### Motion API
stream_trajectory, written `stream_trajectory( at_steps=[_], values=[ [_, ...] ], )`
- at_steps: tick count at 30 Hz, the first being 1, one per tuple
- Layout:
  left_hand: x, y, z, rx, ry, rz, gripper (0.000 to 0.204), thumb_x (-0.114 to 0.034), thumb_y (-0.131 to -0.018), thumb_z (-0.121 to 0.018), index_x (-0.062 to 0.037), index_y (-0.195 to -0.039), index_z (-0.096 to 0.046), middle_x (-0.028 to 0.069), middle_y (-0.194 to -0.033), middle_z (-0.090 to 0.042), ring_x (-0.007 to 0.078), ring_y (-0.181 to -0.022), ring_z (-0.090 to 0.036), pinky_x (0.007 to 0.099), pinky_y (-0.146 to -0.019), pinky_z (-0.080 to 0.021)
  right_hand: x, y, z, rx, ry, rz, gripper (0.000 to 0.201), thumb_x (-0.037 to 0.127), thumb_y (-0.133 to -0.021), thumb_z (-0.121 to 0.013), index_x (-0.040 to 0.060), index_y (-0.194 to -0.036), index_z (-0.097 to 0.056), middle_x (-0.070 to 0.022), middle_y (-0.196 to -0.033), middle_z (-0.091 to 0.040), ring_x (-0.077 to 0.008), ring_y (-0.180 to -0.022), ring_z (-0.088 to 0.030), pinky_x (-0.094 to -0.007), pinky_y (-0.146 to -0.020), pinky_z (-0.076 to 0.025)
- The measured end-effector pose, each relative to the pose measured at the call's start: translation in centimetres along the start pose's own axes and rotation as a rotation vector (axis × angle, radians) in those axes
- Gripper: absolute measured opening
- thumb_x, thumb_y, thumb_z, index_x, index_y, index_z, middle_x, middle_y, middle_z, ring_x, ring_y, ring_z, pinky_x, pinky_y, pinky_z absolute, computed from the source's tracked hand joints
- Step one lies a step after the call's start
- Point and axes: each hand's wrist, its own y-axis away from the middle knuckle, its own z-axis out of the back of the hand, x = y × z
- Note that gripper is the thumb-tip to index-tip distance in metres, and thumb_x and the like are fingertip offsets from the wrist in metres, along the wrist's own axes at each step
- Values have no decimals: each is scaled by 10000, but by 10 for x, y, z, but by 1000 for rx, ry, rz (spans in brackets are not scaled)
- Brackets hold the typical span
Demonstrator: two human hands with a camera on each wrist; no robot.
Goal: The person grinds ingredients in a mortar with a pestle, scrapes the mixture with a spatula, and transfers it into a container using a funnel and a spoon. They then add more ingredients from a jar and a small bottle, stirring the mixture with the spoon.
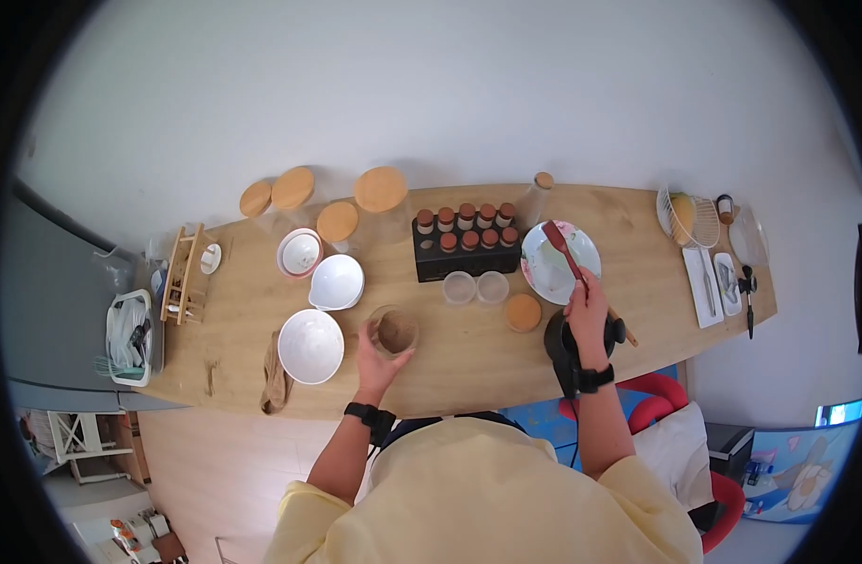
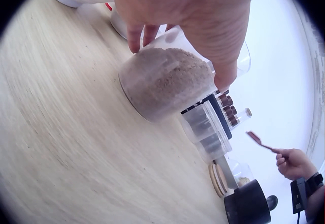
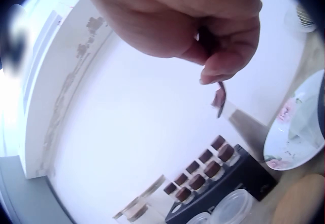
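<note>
My left hand point(image 1: 378, 365) grips a clear jar point(image 2: 152, 89) standing on the table, its fingers and thumb spread around the upper wall. Brown powder point(image 2: 180, 74) lies sloped inside, and no lid covers it. My right hand point(image 1: 589, 315) holds a dark red spatula point(image 1: 564, 248) in its curled fingers, raised above the table, the blade pointing away from me. In the head view the spatula overlaps a flower-patterned plate point(image 1: 581, 246). Below the right hand stands a black pot point(image 2: 249, 203), partly covered by the wrist.
A black rack point(image 1: 450, 267) of spice jars stands at the back, with small clear cups point(image 1: 459, 288) before it. A round wooden lid point(image 1: 523, 313) lies near the pot. White bowls point(image 1: 310, 348) and a brown cloth point(image 1: 277, 383) are left of the jar. Wooden-lidded canisters point(image 1: 382, 190) line the wall.
</note>
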Motion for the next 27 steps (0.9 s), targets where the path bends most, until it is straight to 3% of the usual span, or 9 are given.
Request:
stream_trajectory(
  at_steps=[3,5,7,10,12,15,21,25,27],
  values=[
    [3,2,1,-5,-10,-20,946,-199,-558,-847,6,-1295,-290,205,-1238,-456,307,-1121,-497,390,-926,-434,46,25,-1,144,-143,124,184,88,-901,-475,10,-1009,-603,-44,-625,-534,-109,-457,-495,-231,-440,-399],
    [3,0,0,-20,-30,-36,942,-231,-555,-846,25,-1283,-305,218,-1201,-498,319,-1129,-501,369,-959,-411,62,37,-15,431,-110,307,180,114,-936,-455,48,-1044,-583,34,-622,-485,-36,-515,-443,-179,-460,-369],
    [2,0,1,-12,-25,-30,940,-232,-554,-846,26,-1280,-308,216,-1203,-499,316,-1130,-500,367,-960,-410,68,52,-41,573,-106,317,149,110,-922,-481,41,-1002,-586,13,-617,-492,-53,-517,-443,-201,-481,-378],
    [0,-1,2,-7,-14,-35,936,-233,-552,-847,24,-1277,-315,211,-1206,-500,312,-1129,-503,362,-962,-409,91,76,-75,625,14,509,139,101,-897,-507,31,-989,-585,-61,-651,-552,-143,-547,-522,-257,-515,-417],
    [2,0,1,-9,-10,-45,934,-233,-550,-847,22,-1277,-318,208,-1206,-501,311,-1127,-505,360,-961,-409,98,87,-93,712,-4,483,127,128,-859,-525,53,-940,-586,-162,-806,-610,-350,-732,-582,-407,-622,-456],
    [9,-2,1,24,48,-51,940,-201,-547,-851,9,-1284,-306,197,-1223,-467,300,-1118,-502,376,-933,-433,87,89,-119,732,54,585,122,126,-852,-512,49,-925,-571,-161,-830,-613,-365,-769,-577,-442,-651,-455],
    [6,-1,2,48,22,-60,917,-198,-553,-850,4,-1275,-323,184,-1219,-466,290,-1110,-509,386,-906,-455,72,86,-143,859,244,537,188,133,-858,-523,35,-1012,-565,-163,-850,-624,-360,-787,-589,-426,-655,-465],
    [-1,-2,2,35,50,-23,916,-217,-539,-849,-2,-1268,-339,185,-1186,-510,301,-1095,-525,365,-932,-434,59,92,-141,825,254,497,279,149,-853,-539,44,-1112,-537,-173,-816,-616,-355,-752,-586,-423,-642,-463],
    [1,-2,3,41,53,-23,908,-216,-538,-849,-3,-1262,-345,184,-1183,-509,299,-1091,-526,366,-928,-437,55,93,-130,694,110,422,362,154,-859,-556,56,-1202,-496,-148,-758,-609,-270,-669,-599,-366,-614,-469]
  ],
)
